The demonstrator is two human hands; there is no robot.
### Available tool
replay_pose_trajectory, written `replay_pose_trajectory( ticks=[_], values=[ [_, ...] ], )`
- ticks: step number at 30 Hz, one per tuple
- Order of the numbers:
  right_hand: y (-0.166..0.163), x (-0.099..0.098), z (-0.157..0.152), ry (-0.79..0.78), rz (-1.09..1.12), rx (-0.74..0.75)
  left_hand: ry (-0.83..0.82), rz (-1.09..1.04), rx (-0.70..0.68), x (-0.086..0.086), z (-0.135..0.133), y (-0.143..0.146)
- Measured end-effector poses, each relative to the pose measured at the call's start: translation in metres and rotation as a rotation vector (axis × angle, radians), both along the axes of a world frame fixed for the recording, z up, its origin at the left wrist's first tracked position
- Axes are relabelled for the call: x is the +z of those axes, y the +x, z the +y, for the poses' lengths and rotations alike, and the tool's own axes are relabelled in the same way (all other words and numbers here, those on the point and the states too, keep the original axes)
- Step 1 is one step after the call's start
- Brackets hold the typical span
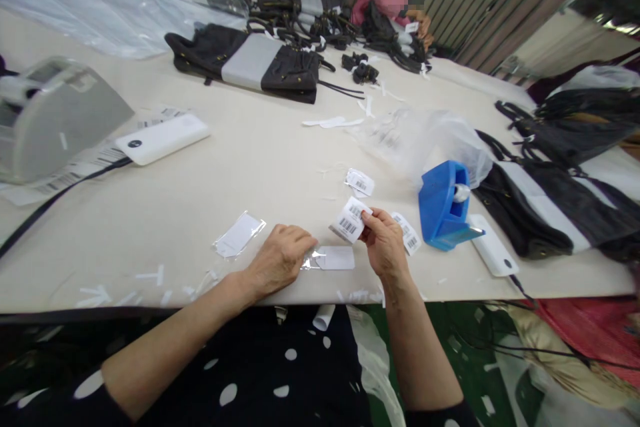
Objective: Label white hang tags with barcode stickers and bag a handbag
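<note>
Pinched in my right hand (386, 240) is a small sheet of barcode stickers (350, 221), raised a little over the table. My left hand (284, 257) rests on the table with its fingers curled down on a clear plastic sleeve (311, 260). A white hang tag (336, 258) sticks out of that sleeve, below the stickers. Left of this hand lies another white tag in a clear sleeve (240, 235). More barcode labels (359, 181) lie beyond the right hand, and a barcode strip (407, 235) lies just beside it.
A blue tape dispenser (444, 207) and a white power bank (493, 245) stand right. Left are a grey dispenser (60, 120) and another white power bank (164, 138). Dark handbags (250, 60) lie farther back, and a plastic bag (407, 140) nearer. Two people work across the table.
</note>
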State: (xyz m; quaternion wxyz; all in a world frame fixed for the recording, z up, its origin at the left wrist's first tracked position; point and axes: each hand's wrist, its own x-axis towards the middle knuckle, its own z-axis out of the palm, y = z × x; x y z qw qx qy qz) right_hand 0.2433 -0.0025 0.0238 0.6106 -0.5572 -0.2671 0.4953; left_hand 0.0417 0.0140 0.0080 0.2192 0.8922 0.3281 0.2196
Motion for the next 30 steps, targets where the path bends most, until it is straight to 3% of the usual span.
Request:
replay_pose_trajectory(
  ticks=[3, 7, 10, 13, 15, 17, 25, 30],
  values=[
    [-0.006, 0.003, -0.006, -0.037, 0.125, 0.005, -0.203, -0.278, 0.196, 0.022, 0.003, 0.008],
    [-0.021, 0.003, -0.015, -0.007, 0.106, 0.066, -0.732, -0.406, 0.199, 0.04, 0.005, 0.021],
    [-0.028, 0.005, -0.025, 0.084, -0.174, 0.046, -0.971, -0.531, 0.177, 0.037, 0.001, 0.027],
    [-0.029, 0.01, -0.037, 0.254, -0.685, 0.03, -1.096, -0.661, 0.15, 0.032, -0.006, 0.028],
    [-0.027, 0.014, -0.044, 0.329, -0.929, 0.114, -1.125, -0.68, 0.12, 0.032, -0.009, 0.026],
    [-0.027, 0.016, -0.049, 0.342, -0.98, 0.202, -1.108, -0.667, 0.1, 0.035, -0.01, 0.024],
    [-0.035, 0.011, -0.059, 0.15, -0.52, 0.258, -0.992, -0.536, 0.134, 0.038, -0.015, 0.025],
    [-0.037, 0.011, -0.06, 0.142, -0.522, 0.251, -0.904, -0.487, 0.137, 0.036, -0.017, 0.027]
  ],
)
